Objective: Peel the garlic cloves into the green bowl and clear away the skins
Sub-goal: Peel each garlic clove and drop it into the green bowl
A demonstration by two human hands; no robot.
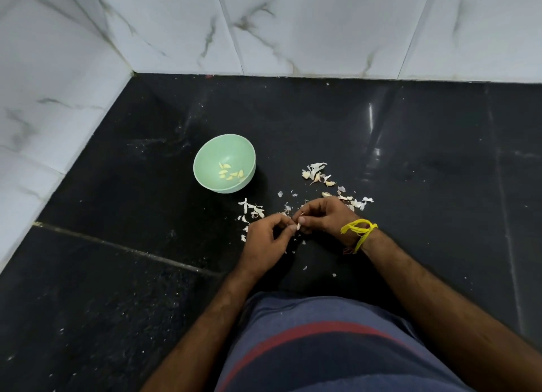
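Both hands — left hand (264, 239), right hand (324, 215) — pinch one garlic clove (299, 226) between their fingertips; skins (316, 173) beyond them.

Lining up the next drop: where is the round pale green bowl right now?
In the head view, the round pale green bowl sits on the black counter, left of centre, beyond the left hand.

Both arms reach forward. The left hand (265, 236) and right hand (324, 217) meet, fingers curled, fingertips pinching together.
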